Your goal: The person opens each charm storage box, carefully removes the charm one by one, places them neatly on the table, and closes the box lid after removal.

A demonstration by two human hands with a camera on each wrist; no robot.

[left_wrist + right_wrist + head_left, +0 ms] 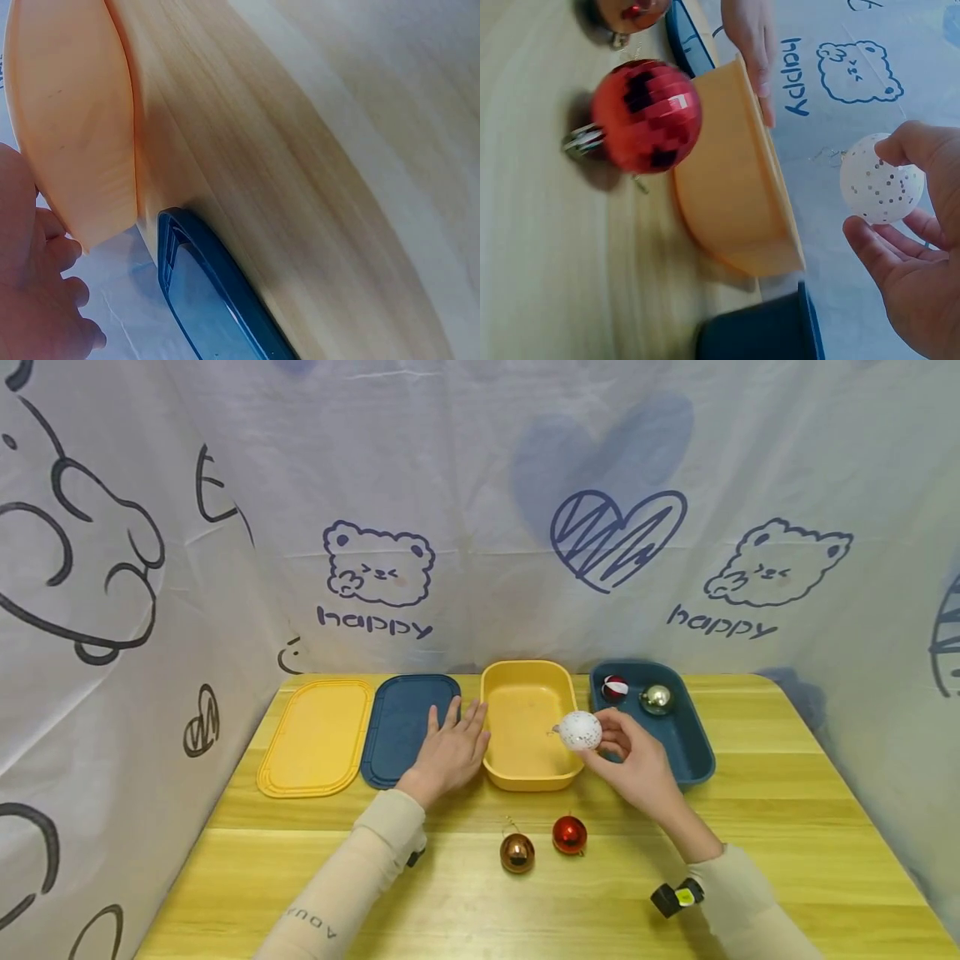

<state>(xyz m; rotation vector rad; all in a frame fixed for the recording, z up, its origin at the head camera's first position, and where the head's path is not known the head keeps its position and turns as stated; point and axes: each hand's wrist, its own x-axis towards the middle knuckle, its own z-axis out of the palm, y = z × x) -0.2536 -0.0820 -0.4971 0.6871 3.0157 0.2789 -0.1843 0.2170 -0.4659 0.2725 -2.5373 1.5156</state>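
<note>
Between thumb and fingers, my right hand (633,762) pinches a white speckled Christmas ball (580,731), held over the right side of the yellow box (531,783). The right wrist view shows the same speckled ball (881,180) with its hanging loop pointing away from the palm. My left hand (452,750) has its fingers stretched out and touches the left wall of the yellow box; part of the blue lid (405,702) lies beneath it. In the left wrist view, the left hand (37,277) shows at the edge beside the box wall (71,120).
A blue box (697,752) at the right holds a red-and-white ball (615,687) and a gold ball (657,699). In front lie a copper ball (517,853) and a red ball (570,835). A yellow lid (318,739) lies far left. A printed cloth hangs behind the table.
</note>
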